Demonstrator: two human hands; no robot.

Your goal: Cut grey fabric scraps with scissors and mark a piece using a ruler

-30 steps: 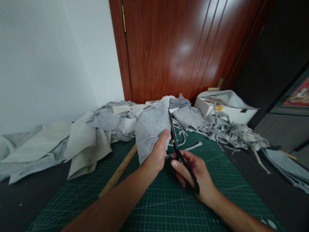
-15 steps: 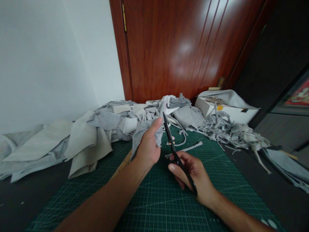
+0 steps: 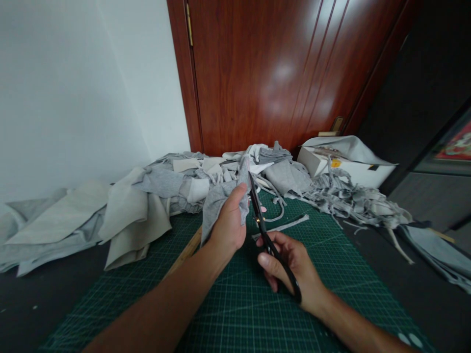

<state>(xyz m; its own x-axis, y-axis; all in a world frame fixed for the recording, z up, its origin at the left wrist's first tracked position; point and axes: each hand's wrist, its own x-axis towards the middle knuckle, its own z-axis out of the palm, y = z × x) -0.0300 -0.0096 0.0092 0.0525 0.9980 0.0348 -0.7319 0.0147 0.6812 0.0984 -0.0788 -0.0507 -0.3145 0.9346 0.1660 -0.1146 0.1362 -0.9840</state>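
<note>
My left hand [image 3: 232, 218] is closed on a piece of grey fabric [image 3: 217, 200], with the thumb lying on top and one end hanging down beside the wrist. In my right hand [image 3: 289, 260] is a pair of black scissors [image 3: 260, 221], its fingers and thumb in and around the handles. The blades point away from me and lie along the right edge of the fabric, near the left thumb. Below both hands spreads a green cutting mat [image 3: 250, 304] with a printed grid. A narrow grey fabric strip [image 3: 289, 224] lies on it beyond the scissors.
A heap of grey and off-white cloth [image 3: 162, 181] runs along the wall and door. To the right are tangled fabric strips [image 3: 362, 203] and a white box [image 3: 346, 169]. A wooden ruler-like stick [image 3: 186, 252] lies under my left forearm. Behind stands a brown door [image 3: 250, 73].
The hands and scissors have shifted only slightly. The fabric hangs a little differently around my left thumb, and the scissors stay beside it.
</note>
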